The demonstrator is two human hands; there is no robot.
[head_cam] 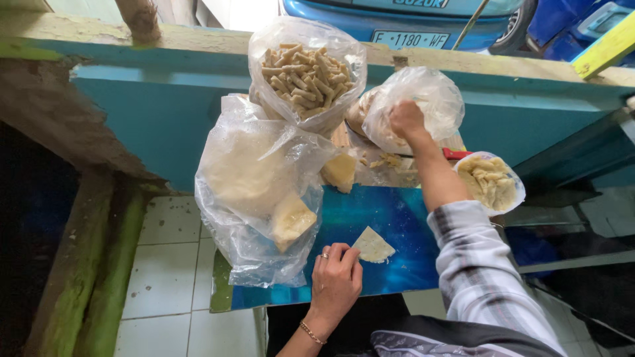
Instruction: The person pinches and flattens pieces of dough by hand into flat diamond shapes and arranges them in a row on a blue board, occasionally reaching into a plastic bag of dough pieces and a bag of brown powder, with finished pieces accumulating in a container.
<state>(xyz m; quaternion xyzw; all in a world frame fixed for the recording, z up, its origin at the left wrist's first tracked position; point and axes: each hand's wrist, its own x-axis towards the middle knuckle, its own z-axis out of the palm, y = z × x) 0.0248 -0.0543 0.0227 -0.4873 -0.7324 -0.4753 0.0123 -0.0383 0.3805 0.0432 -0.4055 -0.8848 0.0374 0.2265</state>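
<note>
Looking down from my head camera, my left hand sits low in the middle of the frame, fingers curled and closed lightly on the edge of a pale triangular wrapper that lies flat on the blue board. That single sheet looks like the only piece laid out so far; nothing sits on it, so I judge the work on it has barely begun. My right hand is up in the upper middle of the frame, arm stretched forward and forearm bare below a striped sleeve, the hand sunk into the mouth of a clear plastic bag of pale food; I cannot tell whether its fingers are closed on anything inside. To the left of centre a large clear bag holds what seem to be more folded wrappers, still a good stock. At the top centre another bag of short tan fried sticks leans against the teal wall. At the right, just beside my forearm, a small open bag of yellowish shredded pieces rests at the board's far corner. A few crumbs lie between the bags in the middle.
</note>
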